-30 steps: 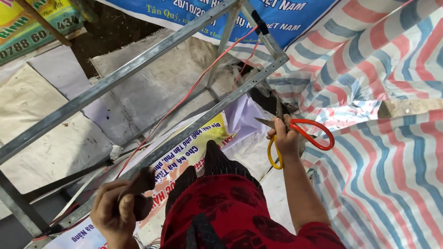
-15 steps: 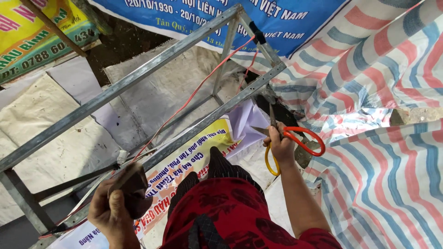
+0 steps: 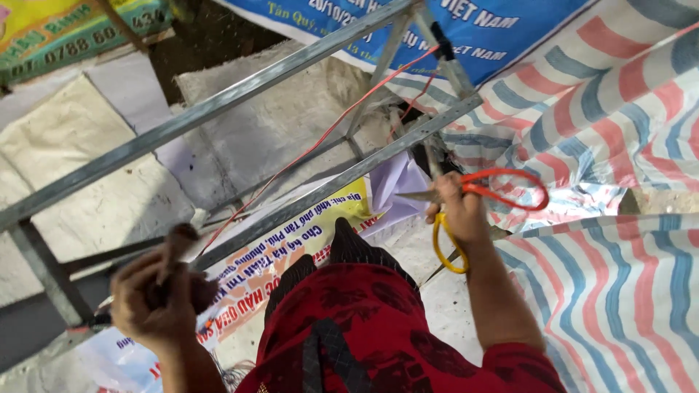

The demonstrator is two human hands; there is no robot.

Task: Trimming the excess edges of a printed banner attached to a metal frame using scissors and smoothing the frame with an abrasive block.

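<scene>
**Head view: scissors held at a metal frame**

Head view looks down past a red patterned shirt [image 3: 378, 327] onto a frame [image 3: 218, 109] of grey angle bars that runs slantwise across the picture. The right hand [image 3: 459, 211] is closed around scissors [image 3: 473, 204], gripping them just below the nearer bar. The scissors have one red loop handle, wide and oval, which juts out to the right of the hand, and one yellow loop handle, which hangs beneath the wrist. The short steel blades point left, toward the bar, and their tips lie near a purple sheet [image 3: 397, 185]; whether the blades are parted or together cannot be told.

The left hand [image 3: 156, 291] is raised at the lower left, curled shut on something dark and blurred that cannot be made out. It sits just beside the lower end of the nearer bar.

A thin red cord [image 3: 320, 138] runs from the frame's far corner down between the two long bars toward the left hand. A black band [image 3: 442, 40] wraps the upright at that corner.

Beneath the frame lie printed banners: a blue one [image 3: 510, 29] at the top, a yellow and orange one [image 3: 291, 247] under the nearer bar, and pale woven sheets [image 3: 87, 175] at the left. A tarp [image 3: 619, 145] striped in red, blue and white fills the right side, well creased, touching the frame's far corner.
</scene>
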